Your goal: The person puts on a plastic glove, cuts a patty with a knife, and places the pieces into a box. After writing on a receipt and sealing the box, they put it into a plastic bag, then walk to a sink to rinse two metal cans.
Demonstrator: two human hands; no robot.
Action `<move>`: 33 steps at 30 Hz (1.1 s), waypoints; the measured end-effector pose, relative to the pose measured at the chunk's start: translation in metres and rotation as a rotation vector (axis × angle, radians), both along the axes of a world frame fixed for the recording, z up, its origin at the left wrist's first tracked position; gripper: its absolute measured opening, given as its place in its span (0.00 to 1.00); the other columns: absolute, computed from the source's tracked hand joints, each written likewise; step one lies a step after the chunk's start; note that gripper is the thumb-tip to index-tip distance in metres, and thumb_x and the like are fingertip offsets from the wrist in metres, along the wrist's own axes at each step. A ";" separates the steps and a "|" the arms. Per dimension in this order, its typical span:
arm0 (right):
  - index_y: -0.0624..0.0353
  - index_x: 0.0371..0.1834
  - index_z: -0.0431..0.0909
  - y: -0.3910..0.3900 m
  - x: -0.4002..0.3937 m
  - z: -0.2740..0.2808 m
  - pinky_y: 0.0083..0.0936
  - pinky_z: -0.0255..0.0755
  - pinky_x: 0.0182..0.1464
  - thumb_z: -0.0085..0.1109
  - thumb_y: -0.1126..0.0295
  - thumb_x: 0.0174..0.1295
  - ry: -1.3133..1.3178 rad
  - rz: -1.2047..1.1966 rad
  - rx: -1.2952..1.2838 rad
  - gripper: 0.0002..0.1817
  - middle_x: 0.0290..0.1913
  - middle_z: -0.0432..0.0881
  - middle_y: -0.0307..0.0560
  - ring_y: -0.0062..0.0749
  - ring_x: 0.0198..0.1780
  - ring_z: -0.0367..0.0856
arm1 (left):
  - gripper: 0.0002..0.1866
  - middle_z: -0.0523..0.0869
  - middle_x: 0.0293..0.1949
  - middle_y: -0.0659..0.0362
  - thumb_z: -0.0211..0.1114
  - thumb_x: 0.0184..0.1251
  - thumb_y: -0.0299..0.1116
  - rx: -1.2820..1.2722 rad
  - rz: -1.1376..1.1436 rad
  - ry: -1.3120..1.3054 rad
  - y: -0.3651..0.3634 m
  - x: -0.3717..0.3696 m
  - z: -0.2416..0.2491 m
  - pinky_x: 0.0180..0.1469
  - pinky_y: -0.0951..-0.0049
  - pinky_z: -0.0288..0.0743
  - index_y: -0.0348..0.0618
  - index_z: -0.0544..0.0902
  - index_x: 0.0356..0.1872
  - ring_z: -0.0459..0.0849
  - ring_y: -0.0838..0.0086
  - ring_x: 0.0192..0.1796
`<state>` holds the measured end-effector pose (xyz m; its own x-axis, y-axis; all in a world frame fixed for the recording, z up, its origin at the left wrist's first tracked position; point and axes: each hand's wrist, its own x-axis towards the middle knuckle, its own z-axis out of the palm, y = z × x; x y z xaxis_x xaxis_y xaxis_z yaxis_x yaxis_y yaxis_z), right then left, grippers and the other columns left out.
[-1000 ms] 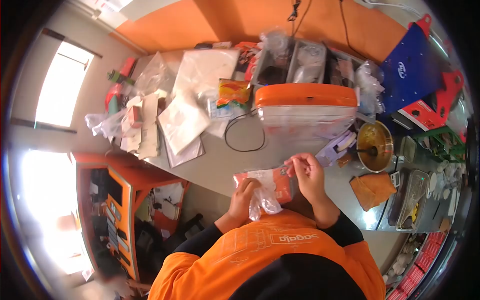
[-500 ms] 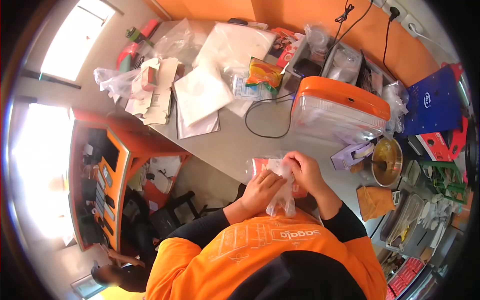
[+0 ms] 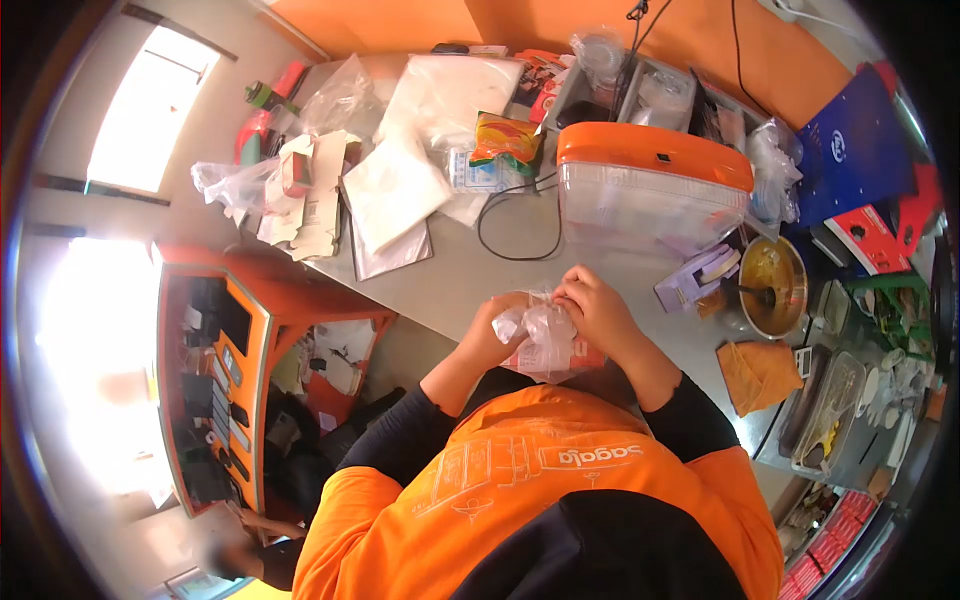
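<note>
Holding a red-and-white pack (image 3: pixel 588 356) up in front of the body, on the near side of the orange-lidded box (image 3: pixel 655 150) and apart from it. Kept between both hands, with clear plastic (image 3: pixel 548 330) bunched over its front; too crumpled to tell whether bag or loose wrap. Curled around the pack's left end with the left hand (image 3: pixel 486 335), fingertips hidden. Pinching the plastic at its top edge with thumb and fingers of the right hand (image 3: pixel 592 302).

Printed on the pack's red part: large lettering, partly covered and not safely readable. Lettered "Sagala" on the orange shirt (image 3: pixel 560 440), upside down from this view, nearer the body than the orange-lidded box. To the right of that box, on a blue panel (image 3: pixel 860 150): a white logo, too small to read. To its left, just beside it: a yellow-orange packet (image 3: pixel 505 138), writing unclear.

Compared with half a second ago, drawn back with the left hand from across the pack's front to its left end. With the plastic bunched up between the hands now, rather than trailing toward the shirt. Unmoved beside the orange-lidded box: purple tape dispenser (image 3: pixel 685 288) and metal bowl (image 3: pixel 772 325) to its right, black cable (image 3: pixel 520 259) looped on the table (image 3: pixel 430 290) to its left.
</note>
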<state>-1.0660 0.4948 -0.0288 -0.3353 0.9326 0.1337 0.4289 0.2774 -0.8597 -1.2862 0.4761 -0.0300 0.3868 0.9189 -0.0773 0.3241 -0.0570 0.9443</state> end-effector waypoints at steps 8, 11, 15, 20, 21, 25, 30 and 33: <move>0.57 0.44 0.81 -0.083 -0.013 0.004 0.36 0.78 0.42 0.67 0.67 0.63 -0.155 0.073 0.412 0.10 0.40 0.84 0.44 0.42 0.42 0.85 | 0.11 0.90 0.38 0.59 0.69 0.62 0.25 -0.227 0.029 -0.076 -0.003 -0.003 -0.004 0.43 0.73 0.78 0.39 0.88 0.45 0.84 0.79 0.40; 0.58 0.45 0.83 -0.092 -0.025 -0.013 0.36 0.78 0.43 0.67 0.68 0.63 -0.150 -0.047 0.469 0.10 0.39 0.85 0.44 0.43 0.43 0.85 | 0.11 0.90 0.40 0.59 0.69 0.63 0.24 -0.217 0.057 -0.195 -0.010 -0.001 -0.009 0.44 0.72 0.79 0.38 0.88 0.46 0.84 0.78 0.41; 0.63 0.45 0.83 -0.104 -0.038 -0.008 0.28 0.80 0.43 0.66 0.74 0.65 0.148 -0.428 -0.056 0.07 0.40 0.87 0.46 0.35 0.42 0.87 | 0.11 0.90 0.43 0.59 0.69 0.63 0.23 -0.124 0.047 -0.192 -0.016 -0.002 -0.014 0.47 0.73 0.80 0.36 0.87 0.47 0.86 0.77 0.44; 0.68 0.45 0.81 -0.089 -0.047 -0.008 0.19 0.81 0.46 0.63 0.80 0.69 0.459 -0.695 -0.276 0.05 0.41 0.88 0.44 0.21 0.43 0.87 | 0.10 0.90 0.49 0.54 0.69 0.60 0.21 -0.068 0.069 -0.109 -0.026 0.008 -0.004 0.49 0.74 0.80 0.35 0.86 0.44 0.87 0.74 0.47; 0.68 0.46 0.80 -0.086 -0.050 -0.004 0.19 0.81 0.46 0.63 0.81 0.68 0.521 -0.728 -0.285 0.06 0.42 0.87 0.45 0.22 0.43 0.87 | 0.10 0.90 0.50 0.52 0.70 0.59 0.20 0.002 0.064 -0.103 -0.026 0.008 -0.010 0.49 0.74 0.80 0.34 0.85 0.42 0.88 0.73 0.47; 0.67 0.49 0.76 -0.082 -0.055 -0.009 0.20 0.81 0.49 0.63 0.83 0.67 0.699 -0.769 -0.335 0.10 0.44 0.86 0.46 0.24 0.46 0.87 | 0.09 0.89 0.53 0.49 0.71 0.55 0.18 0.074 0.048 -0.124 -0.027 0.009 -0.010 0.49 0.73 0.82 0.34 0.84 0.38 0.89 0.69 0.48; 0.64 0.46 0.76 -0.086 -0.061 -0.009 0.15 0.78 0.44 0.66 0.81 0.66 0.791 -0.794 -0.331 0.09 0.42 0.88 0.44 0.18 0.43 0.86 | 0.10 0.89 0.54 0.47 0.71 0.55 0.17 0.059 0.007 -0.087 -0.028 0.008 -0.011 0.51 0.71 0.83 0.32 0.84 0.39 0.89 0.65 0.51; 0.64 0.46 0.78 -0.088 -0.061 -0.009 0.14 0.78 0.43 0.67 0.81 0.66 0.725 -0.804 -0.358 0.09 0.41 0.88 0.42 0.17 0.42 0.86 | 0.10 0.89 0.53 0.45 0.72 0.55 0.17 0.123 -0.015 -0.061 -0.026 0.011 -0.004 0.50 0.70 0.84 0.32 0.84 0.38 0.89 0.64 0.50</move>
<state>-1.1266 0.4064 -0.0381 0.4247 0.8658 -0.2648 -0.2584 -0.1644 -0.9519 -1.2753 0.4498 -0.0342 0.4008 0.9143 0.0595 0.2645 -0.1776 0.9479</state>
